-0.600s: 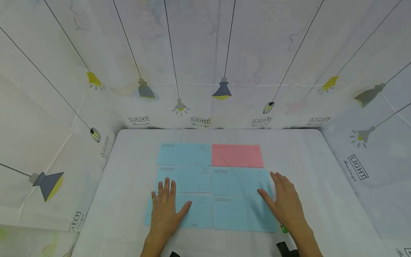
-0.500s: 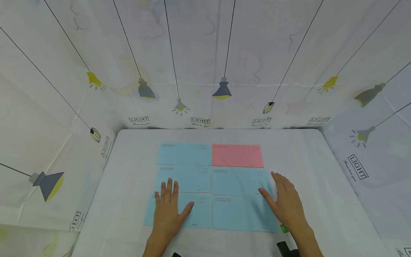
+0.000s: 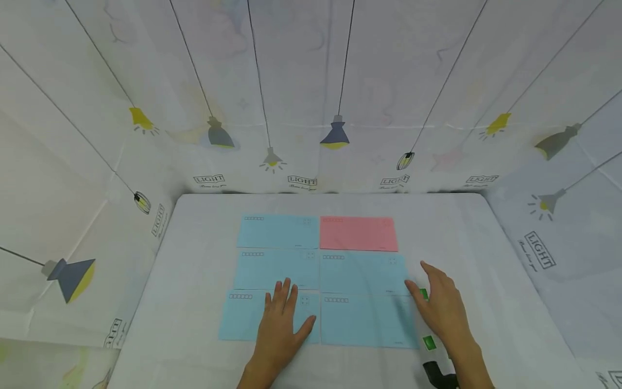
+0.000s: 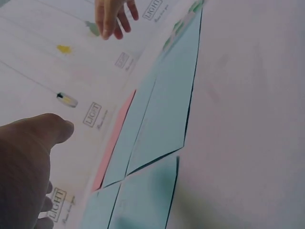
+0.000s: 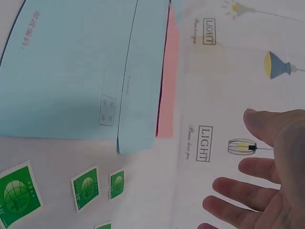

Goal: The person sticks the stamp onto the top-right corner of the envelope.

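Several blue envelopes and one pink envelope [image 3: 358, 234] lie in two columns on the white table. My left hand [image 3: 281, 332], fingers spread, hovers over the lower left blue envelope [image 3: 239, 319] and holds nothing. My right hand [image 3: 443, 308] is just right of the blue envelopes, thumb apart from the fingers, with nothing in it. Below and around it are green postage stamps [image 3: 430, 342], partly hidden by the hand in the head view. Several of these stamps [image 5: 86, 187] show beside the blue envelope [image 5: 66, 71] in the right wrist view.
A black object [image 3: 439, 376] shows beside the right wrist at the lower edge. White cloth walls [image 3: 291, 65] printed with hanging lamps stand behind the table and at both sides. White tabletop [image 3: 194, 243] surrounds the envelopes.
My left hand has moved right and a little nearer to me across the lower left envelope. My right hand has shifted right, away from the envelopes, and more green stamp shows.
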{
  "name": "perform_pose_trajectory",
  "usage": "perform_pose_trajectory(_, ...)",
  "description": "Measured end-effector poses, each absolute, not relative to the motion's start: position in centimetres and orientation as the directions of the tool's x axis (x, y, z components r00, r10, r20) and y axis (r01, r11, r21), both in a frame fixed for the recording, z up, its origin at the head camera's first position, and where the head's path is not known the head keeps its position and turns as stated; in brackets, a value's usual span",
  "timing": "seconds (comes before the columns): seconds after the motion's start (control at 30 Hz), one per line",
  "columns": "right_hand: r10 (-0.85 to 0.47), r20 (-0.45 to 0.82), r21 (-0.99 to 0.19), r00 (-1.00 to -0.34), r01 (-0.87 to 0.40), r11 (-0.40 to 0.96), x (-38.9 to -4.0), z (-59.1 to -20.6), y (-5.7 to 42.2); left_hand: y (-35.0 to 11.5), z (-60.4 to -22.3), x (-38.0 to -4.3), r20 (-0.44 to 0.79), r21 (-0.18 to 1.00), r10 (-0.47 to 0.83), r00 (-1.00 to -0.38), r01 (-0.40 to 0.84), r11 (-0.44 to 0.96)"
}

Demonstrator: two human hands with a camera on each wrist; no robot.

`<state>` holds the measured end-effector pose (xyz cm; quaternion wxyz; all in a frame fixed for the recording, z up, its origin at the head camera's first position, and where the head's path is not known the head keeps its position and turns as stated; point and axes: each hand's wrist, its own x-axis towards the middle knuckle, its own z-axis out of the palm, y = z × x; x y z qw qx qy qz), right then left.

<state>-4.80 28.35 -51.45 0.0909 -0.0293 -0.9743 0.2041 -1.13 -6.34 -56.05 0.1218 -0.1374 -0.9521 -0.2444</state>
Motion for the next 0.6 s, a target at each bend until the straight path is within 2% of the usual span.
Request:
perform_pose_trajectory(0.27,0.169,0.114,-0.406,-0.979,0.109,0.907,-4.3,-51.6,30.0,-3.8,-57.1,-0.4,0.255,0.453,0.294,-0.921,0.383,0.805)
perform_pose_trajectory(0.6,0.184,0.183,-0.386,-0.966,0.101,0.917,-3.2,-52.2,32.0,-2.2,-59.1,0.1,0.258,0.432,0.337,-0.905,0.420,0.798)
